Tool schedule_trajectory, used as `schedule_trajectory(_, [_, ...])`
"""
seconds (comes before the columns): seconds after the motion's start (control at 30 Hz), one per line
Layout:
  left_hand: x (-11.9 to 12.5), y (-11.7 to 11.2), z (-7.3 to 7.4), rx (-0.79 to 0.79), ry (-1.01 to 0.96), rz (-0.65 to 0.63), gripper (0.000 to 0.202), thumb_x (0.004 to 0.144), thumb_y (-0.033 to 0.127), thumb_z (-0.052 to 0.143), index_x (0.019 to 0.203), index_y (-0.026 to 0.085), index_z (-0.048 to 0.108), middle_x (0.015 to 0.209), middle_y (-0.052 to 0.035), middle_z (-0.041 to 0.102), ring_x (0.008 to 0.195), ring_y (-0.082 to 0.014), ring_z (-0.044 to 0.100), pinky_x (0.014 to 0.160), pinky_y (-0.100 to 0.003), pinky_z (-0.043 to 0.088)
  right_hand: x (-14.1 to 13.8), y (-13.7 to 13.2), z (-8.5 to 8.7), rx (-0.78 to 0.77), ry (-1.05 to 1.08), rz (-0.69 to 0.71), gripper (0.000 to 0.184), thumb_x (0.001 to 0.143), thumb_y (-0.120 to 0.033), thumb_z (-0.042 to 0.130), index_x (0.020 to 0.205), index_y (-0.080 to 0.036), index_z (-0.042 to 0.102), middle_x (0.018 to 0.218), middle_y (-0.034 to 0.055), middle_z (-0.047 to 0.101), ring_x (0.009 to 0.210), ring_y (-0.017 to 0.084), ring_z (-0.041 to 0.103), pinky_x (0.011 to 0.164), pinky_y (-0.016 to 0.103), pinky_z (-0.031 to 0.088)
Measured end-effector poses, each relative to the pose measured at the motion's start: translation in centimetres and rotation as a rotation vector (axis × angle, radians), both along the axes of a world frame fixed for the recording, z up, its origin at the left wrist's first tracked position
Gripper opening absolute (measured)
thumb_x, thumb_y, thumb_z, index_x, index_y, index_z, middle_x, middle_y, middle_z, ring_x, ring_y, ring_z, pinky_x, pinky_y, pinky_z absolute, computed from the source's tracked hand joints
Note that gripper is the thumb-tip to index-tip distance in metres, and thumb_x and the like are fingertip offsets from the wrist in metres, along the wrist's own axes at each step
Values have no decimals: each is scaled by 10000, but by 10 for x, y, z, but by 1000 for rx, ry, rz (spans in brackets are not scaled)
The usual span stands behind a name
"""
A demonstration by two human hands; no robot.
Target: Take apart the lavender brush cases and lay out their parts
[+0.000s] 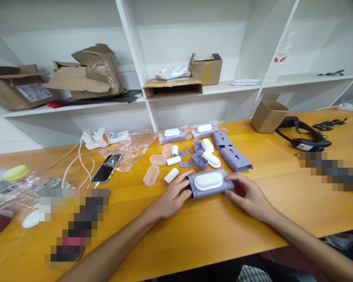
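My left hand point(173, 196) and right hand point(251, 196) clasp opposite ends of a smooth grey-purple plastic housing point(212, 192), topped by a ridged white oval piece point(208, 181), above the wood-grained table point(194, 239).

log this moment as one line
left hand: holds purple casing, left end | right hand: holds right end | white oval piece: on top

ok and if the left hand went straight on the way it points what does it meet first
The grey-purple case, whose near end the left hand is touching. Beyond it, probably the slotted shell, though depth is hard to judge from one view.
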State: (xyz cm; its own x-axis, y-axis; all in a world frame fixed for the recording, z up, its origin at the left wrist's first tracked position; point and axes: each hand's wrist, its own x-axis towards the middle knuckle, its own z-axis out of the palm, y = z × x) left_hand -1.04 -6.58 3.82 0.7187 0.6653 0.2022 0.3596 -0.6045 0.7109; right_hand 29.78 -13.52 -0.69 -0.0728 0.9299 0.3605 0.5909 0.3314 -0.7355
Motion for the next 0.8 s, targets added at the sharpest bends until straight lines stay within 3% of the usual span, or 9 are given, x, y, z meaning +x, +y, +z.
schedule_trajectory(0.17, [-7, 6, -4, 36, 16, -2, 493, 1016, 348, 598, 1493, 226, 571, 1713, -140, 353, 1574, -342, 364, 1274, -527, 352, -8, 30, 14, -320, 556, 35, 345, 835, -475, 837, 982, -266, 605, 843, -10, 634, 706, 179, 602, 617, 312, 518])
schedule_trajectory(0.27, [-7, 8, -10, 46, -39, 77, 535, 1029, 458, 597, 1506, 219, 554, 1726, -155, 301, 1567, -339, 374, 1270, -503, 367, -18, 46, 21, -412, 928, 12, 421, 720, -406, 943, 922, -248, 609, 880, -16, 647, 764, 158, 623, 678, 287, 544])
schedule_trajectory(0.33, [-6, 8, -14, 46, -61, 109, 543, 1040, 515, 565, 1496, 221, 573, 1720, -154, 309, 1559, -336, 388, 1267, -491, 375, -24, 51, 23, -452, 1056, -1, 400, 712, -383, 950, 910, -235, 635, 908, 1, 676, 801, 165, 645, 717, 294, 571])
schedule_trajectory(0.47, [-5, 9, -15, 37, -64, 106, 538, 1037, 580, 543, 1458, 254, 624, 1697, -127, 365, 1551, -336, 396, 1280, -502, 350, -25, 47, 26, -552, 1071, 99, 304, 800, -382, 877, 995, -229, 701, 911, 19, 694, 725, 165, 636, 572, 279, 568])
schedule_trajectory(0.6, [-7, 12, -10, 8, -40, 76, 539, 1016, 597, 575, 1448, 280, 637, 1694, -115, 374, 1542, -341, 403, 1280, -517, 338, -16, 46, 30, -622, 1080, 151, 286, 784, -328, 864, 1012, -222, 727, 896, 19, 713, 713, 172, 646, 583, 304, 612])
schedule_trajectory(0.8, [-8, 14, 4, -91, -46, -121, 497, 987, 570, 644, 1373, 262, 700, 1610, -127, 486, 1458, -342, 505, 1220, -481, 430, -8, 52, 31, -612, 1066, 154, 277, 802, -326, 837, 1018, -175, 751, 799, 18, 699, 637, 148, 630, 485, 245, 577])
